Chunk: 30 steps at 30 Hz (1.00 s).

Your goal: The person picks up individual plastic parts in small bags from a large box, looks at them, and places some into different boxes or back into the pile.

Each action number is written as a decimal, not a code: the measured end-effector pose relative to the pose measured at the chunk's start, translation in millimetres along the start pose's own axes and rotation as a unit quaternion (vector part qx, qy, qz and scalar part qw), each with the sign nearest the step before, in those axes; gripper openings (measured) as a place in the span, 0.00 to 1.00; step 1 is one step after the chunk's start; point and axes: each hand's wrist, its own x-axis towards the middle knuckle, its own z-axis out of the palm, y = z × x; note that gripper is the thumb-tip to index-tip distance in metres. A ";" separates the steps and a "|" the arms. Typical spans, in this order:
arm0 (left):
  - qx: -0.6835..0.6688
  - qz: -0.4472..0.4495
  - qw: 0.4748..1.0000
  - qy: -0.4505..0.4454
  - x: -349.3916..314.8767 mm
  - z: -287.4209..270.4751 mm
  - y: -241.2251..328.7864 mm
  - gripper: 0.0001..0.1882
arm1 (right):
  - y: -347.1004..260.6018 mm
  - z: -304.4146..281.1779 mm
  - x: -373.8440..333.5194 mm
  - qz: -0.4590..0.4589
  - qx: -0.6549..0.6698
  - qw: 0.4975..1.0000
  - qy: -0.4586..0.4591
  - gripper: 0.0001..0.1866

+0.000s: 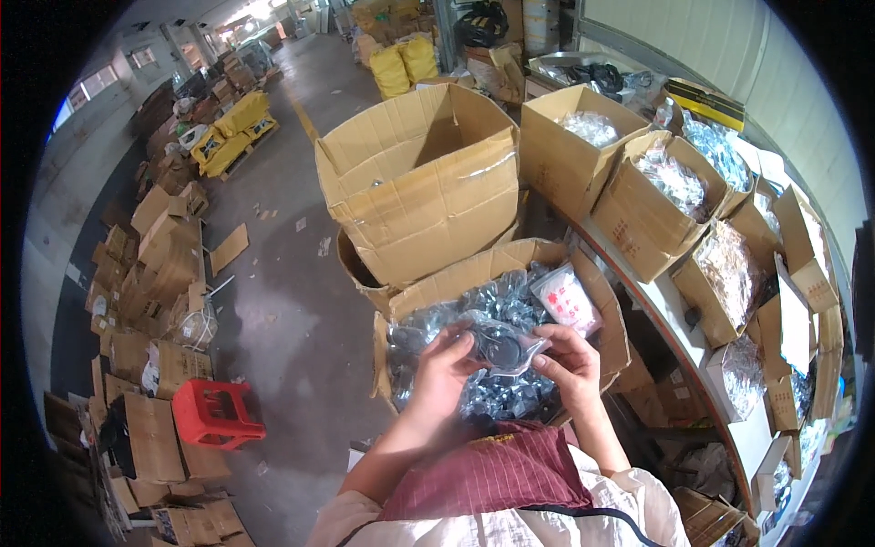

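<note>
Both my hands hold a clear plastic bag point(503, 350) with a dark, round part inside. My left hand point(444, 363) pinches the bag's left side between thumb and fingers. At its right edge, the thumb and fingers of my right hand point(570, 363) grip the plastic. Below my hands stands an open cardboard box point(437, 283) full of similar clear bags with dark parts point(497, 296). A white packet with red print point(567, 299) lies on top of them, toward the box's right side.
A tall open carton point(428, 205) stands just beyond the box. On the right, a curved table point(629, 273) carries several cartons point(652, 205) of bagged parts. A red plastic stool point(217, 413) stands on the floor at left, near stacked cardboard point(150, 428). Yellow sacks point(239, 128) lie farther back.
</note>
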 end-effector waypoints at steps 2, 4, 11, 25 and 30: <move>0.002 0.001 1.000 -0.003 -2.0 1.0 -1.0 0.17 | -2.7 3.2 0.3 0.002 0.005 1.000 0.001 0.19; 0.003 0.002 1.000 -0.005 -5.3 3.6 -0.6 0.18 | -4.3 6.0 1.3 0.007 0.008 1.000 0.023 0.22; 0.065 0.054 0.994 -0.071 -8.5 9.7 2.2 0.32 | 9.9 3.4 3.7 0.015 0.005 0.999 0.052 0.20; 0.015 -0.014 0.996 -0.085 74.0 -1.2 27.0 0.19 | 35.0 -4.7 27.1 0.057 0.098 0.994 0.003 0.12; -0.158 0.115 0.970 -0.146 149.2 20.4 128.9 0.23 | 92.0 -16.5 57.1 0.104 -0.008 0.994 0.045 0.17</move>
